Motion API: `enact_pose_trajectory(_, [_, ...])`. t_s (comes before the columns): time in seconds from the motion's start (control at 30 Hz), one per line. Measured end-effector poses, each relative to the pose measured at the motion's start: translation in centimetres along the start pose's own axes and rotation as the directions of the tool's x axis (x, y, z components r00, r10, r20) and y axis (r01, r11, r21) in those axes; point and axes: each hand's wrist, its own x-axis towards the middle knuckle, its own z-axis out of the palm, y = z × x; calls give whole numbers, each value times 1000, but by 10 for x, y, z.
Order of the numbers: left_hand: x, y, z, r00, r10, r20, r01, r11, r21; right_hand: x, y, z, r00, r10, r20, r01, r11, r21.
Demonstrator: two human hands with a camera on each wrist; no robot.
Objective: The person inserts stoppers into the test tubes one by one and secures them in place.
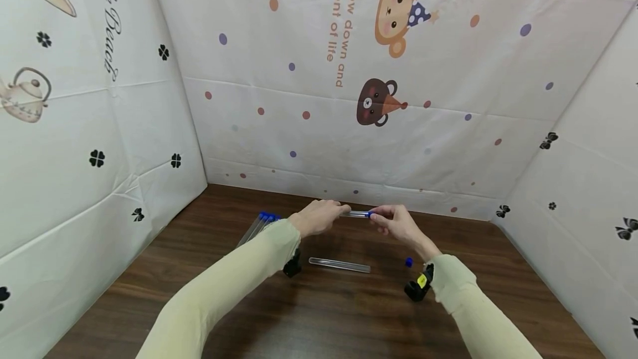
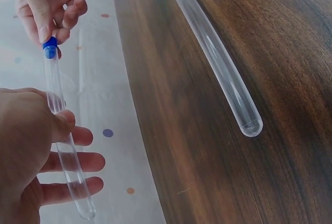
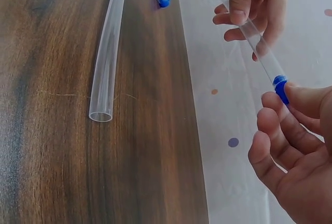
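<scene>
A clear test tube (image 2: 53,73) is held up between the two hands above the far part of the table. My left hand (image 1: 320,218) grips its middle, thumb on one side and fingers spread behind it in the left wrist view. At the tube's mouth sits a blue stopper (image 3: 280,88), pinched between thumb and forefinger of my right hand (image 1: 399,221). A second test tube (image 1: 340,265), uncapped, lies on the table below the hands, its open mouth facing right. Right of it is a loose blue stopper (image 1: 408,262).
Several blue-capped test tubes (image 1: 256,230) lie at the left, partly behind the left sleeve (image 1: 234,276). White printed cloth (image 1: 299,126) walls the dark wooden table (image 1: 319,314) at the back and both sides.
</scene>
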Motion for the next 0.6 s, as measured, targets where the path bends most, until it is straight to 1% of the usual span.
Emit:
enact_pose_trajectory(0.13, [1, 0, 0, 1000, -1, 3, 2, 1000, -17, -1, 1, -1, 999, -15, 34, 16, 1000, -27])
enact_pose_trajectory(0.3, [2, 0, -1, 1000, -3, 16, 4, 1000, -31, 0, 7, -2, 997, -50, 59, 55, 994, -99])
enact_pose_trajectory(0.43, [2, 0, -2, 999, -9, 33, 11, 999, -52, 2, 8, 0, 997, -66, 48, 72, 991, -116])
enact_pose_trajectory(0.6, [1, 0, -3, 999, -12, 35, 15, 997, -74, 2, 7, 6, 998, -56, 2, 55, 988, -146])
